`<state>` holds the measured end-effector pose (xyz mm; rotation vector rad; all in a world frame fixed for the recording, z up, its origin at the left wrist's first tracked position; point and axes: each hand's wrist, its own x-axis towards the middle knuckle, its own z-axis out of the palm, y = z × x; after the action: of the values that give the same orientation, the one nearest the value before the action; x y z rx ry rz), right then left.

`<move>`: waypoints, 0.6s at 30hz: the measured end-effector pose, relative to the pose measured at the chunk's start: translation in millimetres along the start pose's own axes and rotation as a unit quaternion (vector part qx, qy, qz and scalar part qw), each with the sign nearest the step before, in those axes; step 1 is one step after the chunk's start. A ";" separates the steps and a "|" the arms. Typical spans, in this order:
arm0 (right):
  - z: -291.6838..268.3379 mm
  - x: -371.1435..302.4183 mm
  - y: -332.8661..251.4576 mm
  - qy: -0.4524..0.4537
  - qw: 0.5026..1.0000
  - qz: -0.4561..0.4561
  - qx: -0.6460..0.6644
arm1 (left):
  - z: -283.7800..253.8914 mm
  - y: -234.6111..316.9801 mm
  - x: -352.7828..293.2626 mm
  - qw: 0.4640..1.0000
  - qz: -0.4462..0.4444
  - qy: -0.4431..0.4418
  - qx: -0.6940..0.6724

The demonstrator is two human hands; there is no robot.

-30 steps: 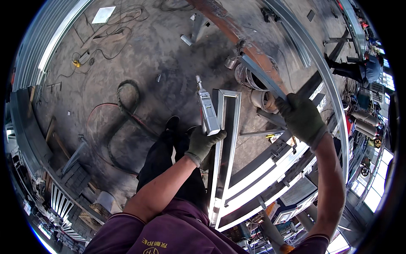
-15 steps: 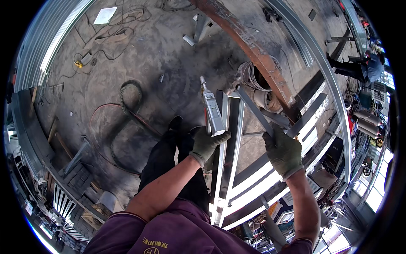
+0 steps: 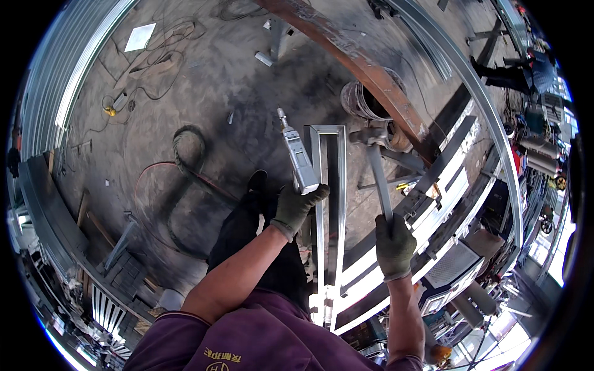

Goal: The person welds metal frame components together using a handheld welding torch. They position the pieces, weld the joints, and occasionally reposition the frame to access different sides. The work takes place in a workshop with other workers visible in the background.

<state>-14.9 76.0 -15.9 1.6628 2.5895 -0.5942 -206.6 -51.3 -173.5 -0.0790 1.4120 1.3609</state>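
My right hand (image 3: 396,246), in a green work glove, is closed round the handle of a hammer (image 3: 378,176). The hammer's head points away from me, just right of the far corner of a narrow rectangular metal frame (image 3: 337,204). My left hand (image 3: 294,209), also gloved, is closed round the near end of a grey handheld meter (image 3: 298,161) with a small screen and a thin tip pointing away. The fingers of that hand lie beside the frame's left bar; I cannot tell whether they touch it.
A rusty steel beam (image 3: 356,65) crosses beyond the frame, over a dirty bucket (image 3: 362,102). Bright metal bars (image 3: 427,216) lie to the right. A coiled hose (image 3: 189,148) and cables lie on the left floor. Another person (image 3: 526,74) stands at the far right.
The hammer's head has moved from the frame's far corner to its right side, and my right hand has come nearer and slightly left. My left hand still holds the meter.
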 end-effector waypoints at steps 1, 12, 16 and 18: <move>1.6 -9.7 0.7 0.008 0.997 0.060 0.050 | -3.4 2.8 -0.1 1.000 -0.016 -0.007 -0.001; 27.0 -179.1 81.7 0.098 0.716 0.493 0.484 | -40.5 21.5 -21.6 0.997 -0.062 0.020 -0.041; 49.2 -203.8 153.8 0.135 0.661 0.558 0.484 | -50.7 45.3 -42.4 0.998 -0.046 0.016 0.035; 70.3 -209.1 199.3 0.156 0.644 0.561 0.495 | -49.9 49.0 -55.4 0.997 -0.068 0.004 0.040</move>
<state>237.8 -56.5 -99.4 3.2431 0.5470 -1.7289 -250.2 -104.5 -116.6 -0.1252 1.4394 1.1921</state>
